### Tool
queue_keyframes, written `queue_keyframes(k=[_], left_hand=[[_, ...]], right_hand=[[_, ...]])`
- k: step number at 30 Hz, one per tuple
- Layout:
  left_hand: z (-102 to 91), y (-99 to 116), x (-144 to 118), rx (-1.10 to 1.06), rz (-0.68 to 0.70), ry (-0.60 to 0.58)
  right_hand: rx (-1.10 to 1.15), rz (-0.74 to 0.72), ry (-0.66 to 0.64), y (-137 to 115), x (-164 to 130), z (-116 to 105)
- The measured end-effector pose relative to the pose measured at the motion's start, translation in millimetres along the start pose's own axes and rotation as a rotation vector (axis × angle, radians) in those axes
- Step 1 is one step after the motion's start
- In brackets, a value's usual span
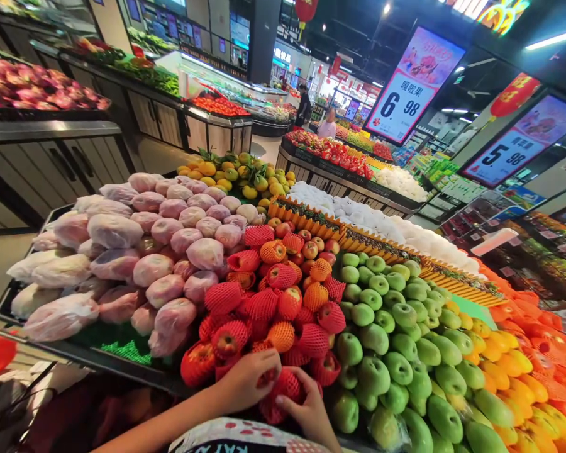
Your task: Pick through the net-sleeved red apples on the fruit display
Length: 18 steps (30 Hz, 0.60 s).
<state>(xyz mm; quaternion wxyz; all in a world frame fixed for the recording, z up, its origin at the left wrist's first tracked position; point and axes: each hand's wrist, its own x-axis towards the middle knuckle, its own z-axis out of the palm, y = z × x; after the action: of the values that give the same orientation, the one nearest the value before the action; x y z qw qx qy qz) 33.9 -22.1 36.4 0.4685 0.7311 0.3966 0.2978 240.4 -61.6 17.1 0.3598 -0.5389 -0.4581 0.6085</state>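
**Produce stand, front edge: both hands on one netted apple**

Left hand point(249, 379) and right hand point(309, 412) close together around a red-netted apple point(283, 393) at the near edge of the display stand point(122, 362). Netted apple pile point(273, 302) directly behind. Green apples point(391, 340) to the right; bagged pink fruit point(146, 251) to the left. Price sign point(412, 85) overhead.

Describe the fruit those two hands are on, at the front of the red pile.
The netted apple is a red fruit in a red foam mesh sleeve. It lies at the front edge of the heap of netted apples. The left hand rests on it from above; the right hand cups its lower side. Green apples lie alongside.
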Motion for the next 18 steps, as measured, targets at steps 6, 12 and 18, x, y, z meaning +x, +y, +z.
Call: queue_keyframes(k=[6,12,18], left_hand=[[-13.6,27.5,-2.0,-0.027,-0.066,0.189],[-16.4,21.9,-16.1,-0.076,-0.160,0.145],[-25.4,9.8,-25.8,-0.112,-0.048,0.281]], right_hand=[[0.269,-0.043,0.135,-38.3,1.4,-12.3],[0.335,-0.082,-0.031,-59.3,11.3,8.4],[0.505,0.083,-0.101,-51.0,25.4,28.8]])
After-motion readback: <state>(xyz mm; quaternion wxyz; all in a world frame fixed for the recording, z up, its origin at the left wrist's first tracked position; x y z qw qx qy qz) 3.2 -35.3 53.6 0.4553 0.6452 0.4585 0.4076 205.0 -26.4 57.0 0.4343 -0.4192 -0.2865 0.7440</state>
